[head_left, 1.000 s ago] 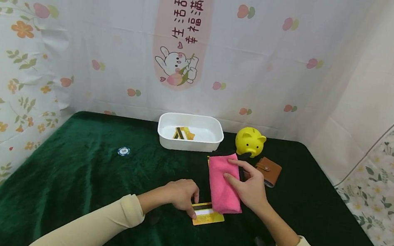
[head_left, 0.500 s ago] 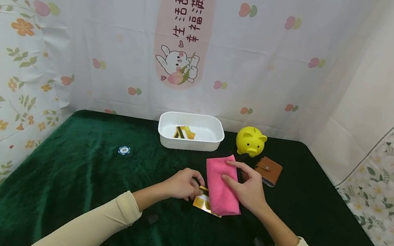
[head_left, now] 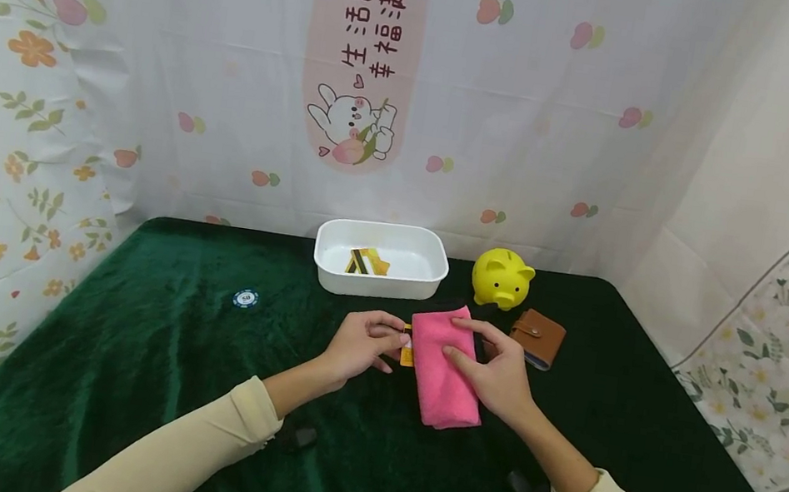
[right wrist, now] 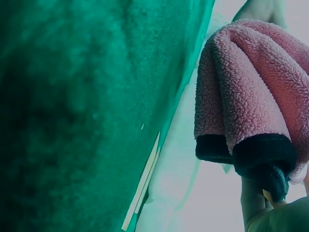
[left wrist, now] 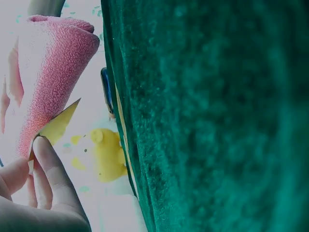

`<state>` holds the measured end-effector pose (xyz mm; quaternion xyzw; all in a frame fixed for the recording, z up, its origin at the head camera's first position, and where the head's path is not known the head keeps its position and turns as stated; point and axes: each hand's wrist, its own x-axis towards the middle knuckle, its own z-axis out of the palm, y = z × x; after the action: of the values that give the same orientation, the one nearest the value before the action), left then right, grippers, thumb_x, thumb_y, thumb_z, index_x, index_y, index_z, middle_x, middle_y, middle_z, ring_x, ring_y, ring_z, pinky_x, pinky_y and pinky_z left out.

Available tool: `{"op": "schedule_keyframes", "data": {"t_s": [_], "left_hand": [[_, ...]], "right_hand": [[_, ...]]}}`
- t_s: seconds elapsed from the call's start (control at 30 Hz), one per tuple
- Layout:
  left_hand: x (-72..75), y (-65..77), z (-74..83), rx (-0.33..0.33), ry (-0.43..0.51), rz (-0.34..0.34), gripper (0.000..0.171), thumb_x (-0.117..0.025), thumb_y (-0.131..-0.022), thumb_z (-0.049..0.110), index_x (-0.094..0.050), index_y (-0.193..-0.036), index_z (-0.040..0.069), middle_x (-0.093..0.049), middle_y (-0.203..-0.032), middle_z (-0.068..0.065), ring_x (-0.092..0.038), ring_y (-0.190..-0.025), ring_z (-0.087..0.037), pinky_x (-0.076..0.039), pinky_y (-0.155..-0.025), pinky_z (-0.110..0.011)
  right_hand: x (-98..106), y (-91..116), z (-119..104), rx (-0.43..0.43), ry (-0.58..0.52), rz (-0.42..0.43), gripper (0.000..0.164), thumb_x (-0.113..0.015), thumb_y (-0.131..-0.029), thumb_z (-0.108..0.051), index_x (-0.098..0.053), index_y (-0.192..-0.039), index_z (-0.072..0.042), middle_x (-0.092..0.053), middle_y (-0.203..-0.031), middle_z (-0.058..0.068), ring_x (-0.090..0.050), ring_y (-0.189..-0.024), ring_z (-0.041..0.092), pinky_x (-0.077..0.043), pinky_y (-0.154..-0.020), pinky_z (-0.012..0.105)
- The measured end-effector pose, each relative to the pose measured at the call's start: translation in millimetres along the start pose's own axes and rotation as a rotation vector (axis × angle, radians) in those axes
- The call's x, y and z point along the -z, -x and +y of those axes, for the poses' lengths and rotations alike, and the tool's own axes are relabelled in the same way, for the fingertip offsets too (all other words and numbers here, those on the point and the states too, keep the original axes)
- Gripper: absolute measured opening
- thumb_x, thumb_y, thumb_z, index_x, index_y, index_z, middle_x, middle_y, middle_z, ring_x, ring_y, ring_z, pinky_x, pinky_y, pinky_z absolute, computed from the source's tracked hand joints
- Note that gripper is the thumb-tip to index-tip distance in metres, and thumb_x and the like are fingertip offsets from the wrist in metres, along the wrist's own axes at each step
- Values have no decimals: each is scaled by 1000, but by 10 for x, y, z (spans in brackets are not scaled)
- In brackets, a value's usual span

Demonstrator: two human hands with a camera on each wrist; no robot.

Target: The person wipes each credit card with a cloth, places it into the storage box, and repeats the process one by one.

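Note:
A folded pink fleece cloth (head_left: 442, 379) hangs over the table in my right hand (head_left: 496, 374), its thumb and fingers gripping the right side. The right wrist view shows dark edging on the cloth (right wrist: 256, 92). My left hand (head_left: 359, 349) is at the cloth's left edge and pinches a yellow card (head_left: 408, 357) between thumb and fingers. In the left wrist view, the card (left wrist: 59, 124) stands tilted right against the cloth, its lower part hidden by the fingers. Most of the card is behind the cloth in the head view.
A white tray (head_left: 377, 286) with several yellow cards (head_left: 366, 261) stands at the back. Right of it are a yellow piggy bank (head_left: 502, 280) and a brown wallet (head_left: 536, 338). A poker chip (head_left: 246, 298) lies at left on the green tablecloth (head_left: 141, 379).
My left hand has picked the yellow card up from the tablecloth and brought it up and forward to the cloth's left edge. The right hand keeps its grip, nearly in place.

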<state>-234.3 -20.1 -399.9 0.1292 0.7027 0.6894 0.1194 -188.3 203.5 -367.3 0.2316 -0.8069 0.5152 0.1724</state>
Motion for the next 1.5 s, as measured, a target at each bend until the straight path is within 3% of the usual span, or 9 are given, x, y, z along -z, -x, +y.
{"op": "schedule_keyframes", "data": {"t_s": [0.1, 0.33, 0.53, 0.7, 0.9, 1.07, 1.3, 1.4, 1.5], "left_hand": [[2, -12, -31, 1, 23, 22, 25, -65, -96, 11, -63, -117, -3, -73, -106, -17, -71, -83, -27, -60, -64, -32], [-4, -22, -52, -32, 99, 49, 24, -67, -95, 13, -64, -114, -3, -74, -101, -13, -68, -80, -24, -58, -61, -29], [-22, -4, -80, -76, 116, 85, 22, -68, -94, 11, -65, -110, -4, -74, -96, -11, -66, -75, -17, -54, -55, -24], [-30, 10, -84, -124, 98, 104, 21, -69, -93, 10, -65, -108, -3, -74, -95, -12, -66, -76, -21, -53, -53, -24], [-26, 7, -80, -147, 90, 117, 18, -69, -93, 10, -65, -106, -3, -73, -96, -13, -66, -83, -36, -53, -51, -25], [-25, 7, -81, -142, 67, 119, 20, -70, -93, 9, -65, -109, -2, -73, -99, -14, -67, -82, -33, -53, -52, -24], [-20, 9, -56, -149, 48, 117, 24, -69, -93, 8, -65, -114, -3, -73, -101, -14, -64, -89, -44, -53, -53, -24], [-20, 23, -49, -143, 29, 123, 26, -69, -93, 8, -65, -116, -4, -73, -100, -13, -66, -82, -35, -54, -52, -24], [-23, 31, -48, -138, 31, 136, 26, -69, -93, 7, -65, -117, -3, -73, -100, -13, -67, -77, -25, -54, -52, -24]], "right_hand": [[-9, 8, -11, 9, -9, 2, 35, -72, -84, 9, -65, -118, 6, -65, -119, 25, -61, -90, 20, -56, -71, 26], [-52, 6, -40, 57, -45, -5, 35, -70, -83, 13, -65, -117, 7, -66, -114, 24, -60, -85, 16, -55, -65, 26], [-62, 2, -56, 22, -19, 6, 34, -71, -84, 10, -65, -117, 7, -66, -115, 24, -60, -82, 16, -55, -65, 26], [-61, -2, -61, 9, -18, 12, 34, -71, -84, 9, -65, -118, 7, -65, -115, 26, -61, -82, 16, -56, -65, 27], [-58, -10, -62, 8, -8, 22, 34, -71, -84, 10, -65, -117, 7, -65, -117, 26, -61, -84, 20, -56, -67, 27], [-50, -6, -50, -2, 5, 27, 34, -72, -84, 9, -65, -117, 8, -65, -119, 25, -60, -88, 24, -55, -70, 26], [-42, -15, -31, 7, 23, 34, 33, -73, -84, 8, -66, -116, 7, -65, -119, 24, -60, -86, 26, -54, -68, 25], [-42, -10, -19, 8, 38, 34, 33, -73, -84, 8, -66, -116, 7, -66, -118, 24, -59, -81, 25, -52, -62, 25], [-39, -11, 0, 0, 47, 39, 33, -74, -84, 7, -66, -116, 6, -66, -119, 23, -59, -86, 21, -53, -66, 24]]}}
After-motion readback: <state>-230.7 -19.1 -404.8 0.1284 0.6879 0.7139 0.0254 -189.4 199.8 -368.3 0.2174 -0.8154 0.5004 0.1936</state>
